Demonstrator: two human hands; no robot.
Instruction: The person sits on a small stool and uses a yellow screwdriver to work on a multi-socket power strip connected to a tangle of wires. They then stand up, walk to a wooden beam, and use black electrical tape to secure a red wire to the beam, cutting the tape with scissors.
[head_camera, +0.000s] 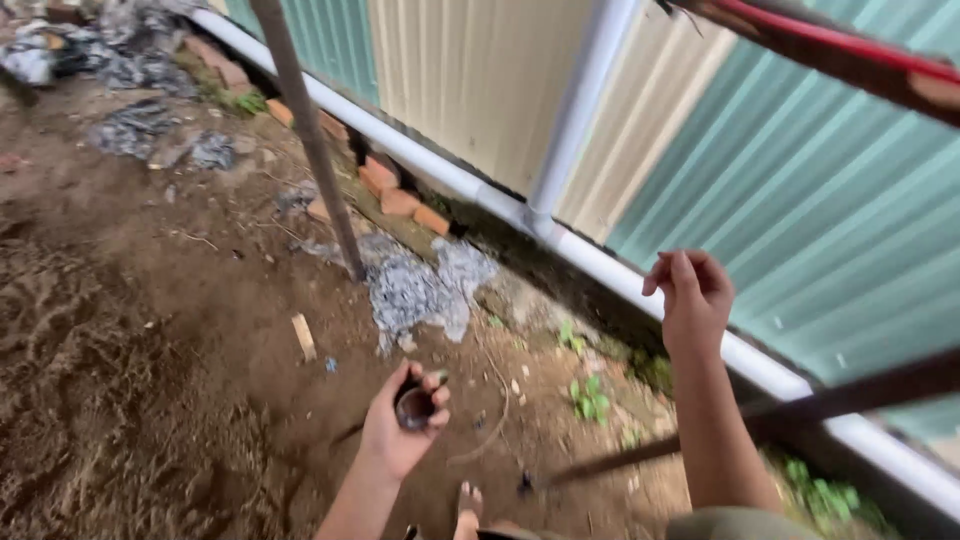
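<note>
A small dark round object (414, 408) sits low in the middle of the view, pinched between the thumb and curled fingers of the left hand (400, 430) above bare soil. At two o'clock from it, the right hand (690, 298) is raised with fingers loosely curled, holding nothing visible. A white pipe (480, 190) runs along the corrugated metal fence (800, 210) behind. A rusty pole (310, 140) stands at eleven o'clock, bricks (400, 200) and grey rubble (415, 290) at twelve. A thin dark rod (800, 412) crosses at three o'clock, passing the right forearm.
</note>
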